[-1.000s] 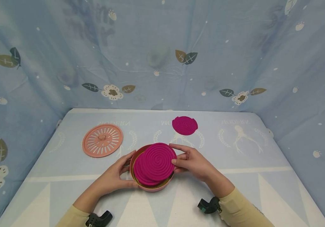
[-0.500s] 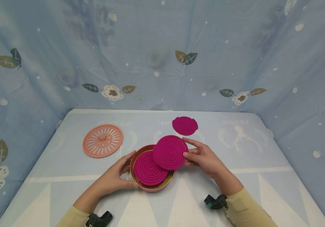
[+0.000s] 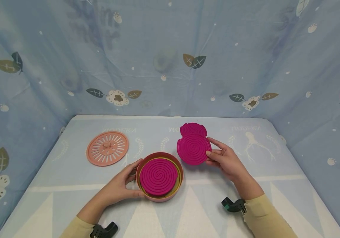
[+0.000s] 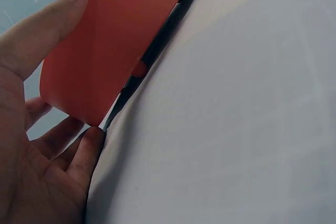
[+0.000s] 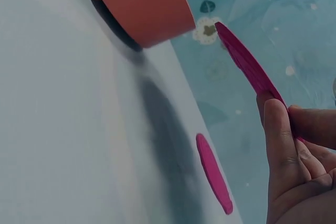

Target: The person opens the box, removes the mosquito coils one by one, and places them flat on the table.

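My left hand (image 3: pixel 123 185) grips the near-left side of a round coral container (image 3: pixel 178 195), thumb in front and fingers behind; its outer wall (image 4: pixel 115 35) fills the top of the left wrist view. Inside it lies a magenta spiral coaster (image 3: pixel 158 177) on a yellowish interior. My right hand (image 3: pixel 226 158) pinches a second spiral coaster (image 3: pixel 193 150) by its right edge. This held coaster (image 5: pixel 249 64) is raised above the table, tilted, in the right wrist view. Behind it lies a third magenta coaster (image 3: pixel 193 128), partly overlapped by the held one in the head view.
A coral slotted disc (image 3: pixel 107 148) with a small raised middle lies on the patterned tabletop (image 3: pixel 277 158), back left of the container. Blue printed fabric (image 3: pixel 170 39) hangs round the back and sides of the table.
My right hand has drawn the upper coaster off the one in the container and carried it right and back, toward the coaster on the table. My left hand has stayed on the container.
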`<state>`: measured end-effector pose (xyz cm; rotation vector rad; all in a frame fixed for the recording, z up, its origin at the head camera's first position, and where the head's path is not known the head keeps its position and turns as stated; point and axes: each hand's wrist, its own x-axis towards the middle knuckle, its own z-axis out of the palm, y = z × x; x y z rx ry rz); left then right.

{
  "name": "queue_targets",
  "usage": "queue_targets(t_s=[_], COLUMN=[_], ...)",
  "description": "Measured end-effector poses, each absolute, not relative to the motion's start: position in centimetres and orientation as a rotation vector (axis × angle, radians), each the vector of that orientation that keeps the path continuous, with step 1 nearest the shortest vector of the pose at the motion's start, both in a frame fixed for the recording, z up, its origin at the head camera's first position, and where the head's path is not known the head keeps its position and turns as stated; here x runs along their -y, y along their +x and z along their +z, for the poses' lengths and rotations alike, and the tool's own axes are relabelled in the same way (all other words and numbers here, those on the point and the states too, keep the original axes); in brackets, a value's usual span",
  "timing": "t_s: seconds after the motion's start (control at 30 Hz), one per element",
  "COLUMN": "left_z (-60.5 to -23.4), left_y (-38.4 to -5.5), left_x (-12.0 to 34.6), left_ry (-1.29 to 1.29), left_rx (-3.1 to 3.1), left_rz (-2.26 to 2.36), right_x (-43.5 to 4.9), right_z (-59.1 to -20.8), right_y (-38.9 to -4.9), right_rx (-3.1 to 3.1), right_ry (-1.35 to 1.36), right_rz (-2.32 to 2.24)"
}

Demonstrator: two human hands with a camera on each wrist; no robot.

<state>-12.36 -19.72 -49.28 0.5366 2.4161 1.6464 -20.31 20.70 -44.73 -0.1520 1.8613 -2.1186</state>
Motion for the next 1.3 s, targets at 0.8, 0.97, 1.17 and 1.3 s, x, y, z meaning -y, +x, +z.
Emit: queue_targets(t_s=[0.8,0.97,1.17,1.3], left_z=[-49.4,-49.5,-49.6,-49.6], left_y=[-12.3,-12.3,-12.4,-12.4], left_x=[19.7,19.7,19.8,19.9], left_ry=[0.535,0.541,0.533,0.530], left_rx=[-2.406,-2.413,-2.415,-2.412], left_rz=[1.661,1.658,1.646,1.642], right_x=[-25.5,-26.5,-27.5,-28.1], right_z=[-45.6,-45.9,-46.1,-46.0], right_y=[-23.8,-24.5,-25.4,-25.9], right_rx=[-1.803,-1.809,-1.840,-1.847], right_ry=[0.072,0.129,0.207,0.274], right_rz=[-2.285,-2.282,-2.282,-2.280])
